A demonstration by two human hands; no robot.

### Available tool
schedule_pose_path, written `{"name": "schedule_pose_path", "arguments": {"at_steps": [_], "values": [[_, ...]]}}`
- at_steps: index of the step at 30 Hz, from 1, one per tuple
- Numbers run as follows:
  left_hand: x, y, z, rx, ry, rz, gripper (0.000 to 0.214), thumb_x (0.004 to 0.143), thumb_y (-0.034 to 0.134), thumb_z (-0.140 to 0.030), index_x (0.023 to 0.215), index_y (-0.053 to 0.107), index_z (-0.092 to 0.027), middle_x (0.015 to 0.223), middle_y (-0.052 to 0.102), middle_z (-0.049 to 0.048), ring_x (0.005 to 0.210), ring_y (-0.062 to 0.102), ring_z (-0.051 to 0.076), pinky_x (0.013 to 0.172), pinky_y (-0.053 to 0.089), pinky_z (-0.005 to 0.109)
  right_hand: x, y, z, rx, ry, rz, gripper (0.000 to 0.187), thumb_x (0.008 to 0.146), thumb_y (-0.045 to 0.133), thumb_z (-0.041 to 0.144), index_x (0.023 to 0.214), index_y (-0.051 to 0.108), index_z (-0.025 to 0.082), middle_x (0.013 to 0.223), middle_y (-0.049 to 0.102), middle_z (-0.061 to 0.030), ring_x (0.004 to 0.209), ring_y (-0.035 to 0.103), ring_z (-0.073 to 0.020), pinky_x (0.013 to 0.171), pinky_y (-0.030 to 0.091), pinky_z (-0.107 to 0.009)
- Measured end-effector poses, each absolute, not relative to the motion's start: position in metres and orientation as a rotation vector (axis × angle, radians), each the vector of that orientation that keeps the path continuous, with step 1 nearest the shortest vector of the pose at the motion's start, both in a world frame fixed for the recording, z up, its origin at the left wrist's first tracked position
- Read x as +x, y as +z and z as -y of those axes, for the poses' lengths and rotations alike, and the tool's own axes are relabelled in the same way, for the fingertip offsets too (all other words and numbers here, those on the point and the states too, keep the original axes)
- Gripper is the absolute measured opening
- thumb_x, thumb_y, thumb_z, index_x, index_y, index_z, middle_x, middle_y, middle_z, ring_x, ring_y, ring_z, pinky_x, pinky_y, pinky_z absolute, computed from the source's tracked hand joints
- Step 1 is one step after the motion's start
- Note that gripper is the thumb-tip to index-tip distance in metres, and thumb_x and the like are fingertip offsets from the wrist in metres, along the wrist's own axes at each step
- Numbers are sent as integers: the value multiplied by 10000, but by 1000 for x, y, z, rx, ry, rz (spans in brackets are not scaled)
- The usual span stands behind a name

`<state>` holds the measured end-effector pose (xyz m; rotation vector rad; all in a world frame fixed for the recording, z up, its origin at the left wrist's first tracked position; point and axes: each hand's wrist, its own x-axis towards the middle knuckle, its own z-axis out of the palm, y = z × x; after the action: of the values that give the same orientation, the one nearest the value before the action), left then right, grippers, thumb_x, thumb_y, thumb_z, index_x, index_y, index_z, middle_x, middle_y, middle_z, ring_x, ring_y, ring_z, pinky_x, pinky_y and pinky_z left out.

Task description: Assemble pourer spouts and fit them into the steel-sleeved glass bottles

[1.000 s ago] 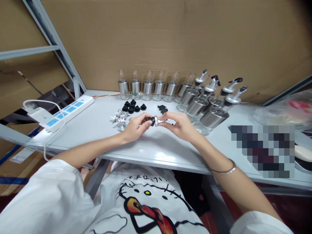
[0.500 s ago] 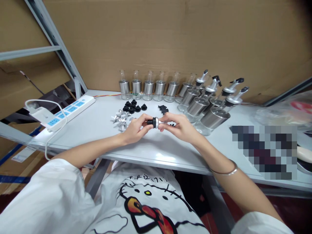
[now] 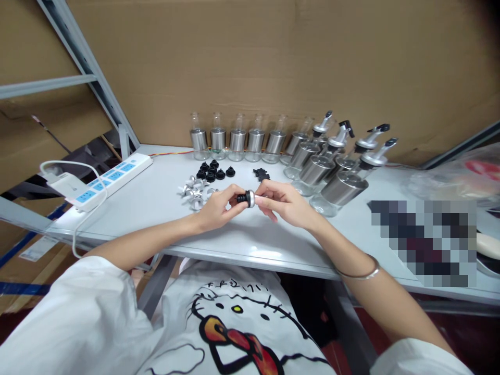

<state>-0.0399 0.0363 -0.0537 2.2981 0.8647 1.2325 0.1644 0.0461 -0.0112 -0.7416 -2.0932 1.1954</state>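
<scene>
Between my hands, above the front of the table, lies a bottle pourer spout [image 3: 251,198] held sideways, its black ribbed stopper to the left and its silver collar to the right. My left hand [image 3: 221,207] pinches it at the stopper side. The fingers of my right hand [image 3: 282,203] close on the silver end and cover the spout tip. Silver spout parts [image 3: 194,194] lie in a loose pile beyond my left hand. Behind them sit several black rubber stoppers [image 3: 211,171]. Small black pieces [image 3: 261,175] rest just past my right hand.
Glass bottles with steel sleeves [image 3: 237,140] line the back. At right, several bottles carry pourers [image 3: 345,187]. A white power strip [image 3: 113,179] with a cable lies at left. A clear plastic bag [image 3: 449,179] and a blurred-out item [image 3: 425,242] are on the right.
The pourer has turned slightly in my fingers, and my right hand has shifted its grip, with its lower fingers now further extended. The things on the table stay put.
</scene>
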Motion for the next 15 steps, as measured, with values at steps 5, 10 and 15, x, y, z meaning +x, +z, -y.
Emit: {"name": "schedule_pose_path", "arguments": {"at_steps": [5, 10, 15], "values": [[-44, -53, -40, 2270, 1260, -764, 250, 909, 481, -402, 1014, 476, -175, 768, 573, 7, 621, 523, 104, 601, 447, 229, 165, -14, -54, -735, 1029, 2139, 311, 895, 527, 484, 878, 582, 178, 745, 611, -17, 694, 575, -138, 656, 444, -266], [-46, -52, -41, 2326, 1236, -739, 206, 932, 419, -335, 1054, 479, -180, 804, 585, 19, 640, 528, 107, 629, 456, 245, 168, -17, -60, -739, 745, 2184, 344, 925, 460, 501, 944, 628, 202, 941, 588, -71, 874, 558, -183, 742, 461, -308], [-44, -51, -41, 2361, 1267, -828, 171, 912, 445, -296, 1032, 489, -183, 812, 577, 8, 652, 533, 103, 650, 461, 242, 167, -18, -58, -773, 508, 2170, 279, 944, 454, 387, 991, 660, 204, 906, 547, -72, 833, 545, -173, 695, 473, -291]]}}
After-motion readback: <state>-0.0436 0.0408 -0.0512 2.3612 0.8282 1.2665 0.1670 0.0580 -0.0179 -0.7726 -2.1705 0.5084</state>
